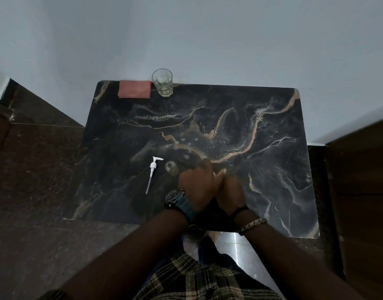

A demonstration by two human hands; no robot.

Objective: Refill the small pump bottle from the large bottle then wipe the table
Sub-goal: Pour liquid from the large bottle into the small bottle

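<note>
Dark marble with tan veins covers the table [262,118], which is pushed against a pale wall. At its far edge a folded reddish cloth [135,89] lies just beside a drinking glass [162,82] holding a little clear liquid. Nearer the person, a white pump head [152,169] lies flat with its tube pointing back toward the near edge, and just to its right stands the small clear bottle [171,168], open-mouthed and upright.

The left hand [196,187] and right hand [230,192] are pressed together over something between them; what they hold is hidden, so I cannot tell the grip of either hand or whether it is the large bottle's cap. No large bottle shows clearly.

The small bottle sits touching or just beside the left hand's knuckles, to the left and slightly farther out. Pouring would likely call for the left hand, the nearer one, to steady it while the neck is lined up over its mouth.
</note>
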